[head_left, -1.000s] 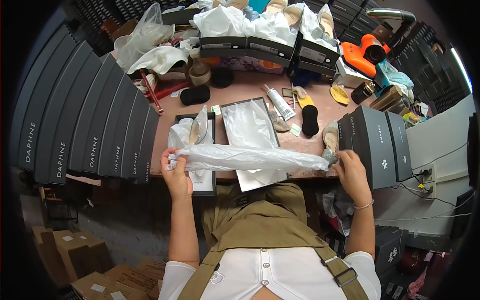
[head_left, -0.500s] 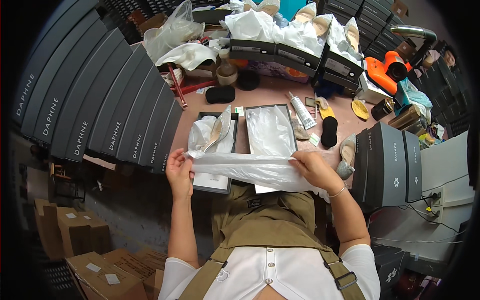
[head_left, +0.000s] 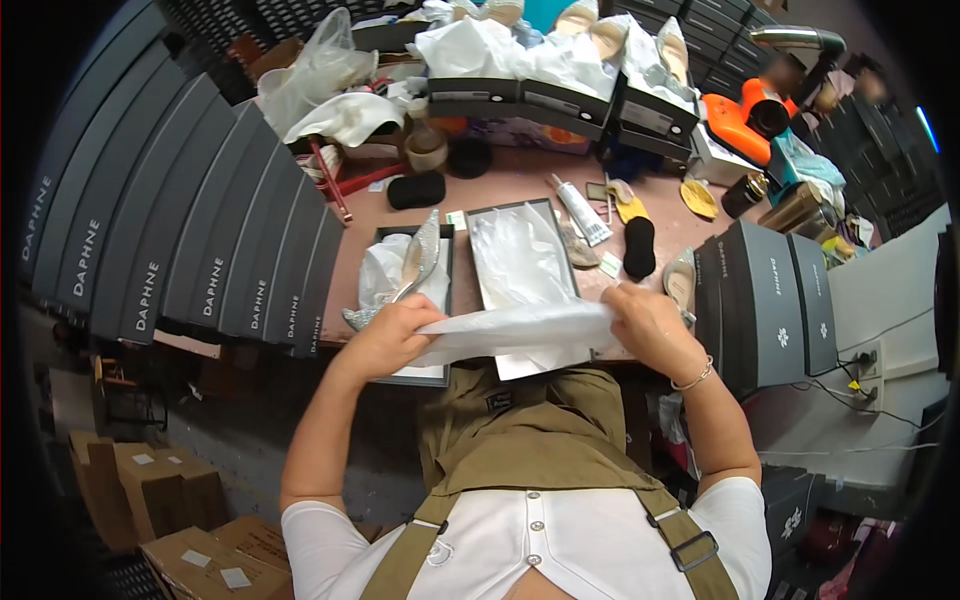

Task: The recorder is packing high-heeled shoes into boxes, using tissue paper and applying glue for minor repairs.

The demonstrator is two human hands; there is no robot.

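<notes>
A sheet of white tissue paper (head_left: 522, 328) stretches between my hands, folded into a loose band. My left hand (head_left: 392, 338) pinches one end, and my right hand (head_left: 655, 325) grips the other. Just beyond my left hand, a silvery pointed shoe (head_left: 424, 252) lies tilted in an open dark shoe box (head_left: 447, 288) over crumpled tissue. My left fingers partly cover that shoe. Beside it, a second dark tray (head_left: 478, 268) is lined with white tissue, its near part under the held sheet. Another glittery shoe (head_left: 680, 278) rests beyond my right hand, partly hidden by it.
Stacked dark shoe boxes stand at the left (head_left: 210, 215) and right (head_left: 765, 300). A white tube (head_left: 583, 212), black oval pads (head_left: 639, 248) and yellow pads (head_left: 699, 199) lie on the table. An orange tool (head_left: 735, 130) and boxed shoes (head_left: 565, 105) fill the back.
The tissue sheet has narrowed and bunched between my hands. My left hand has moved right, in front of the shoe, and my right hand has shifted slightly right. The whole view has also shifted.
</notes>
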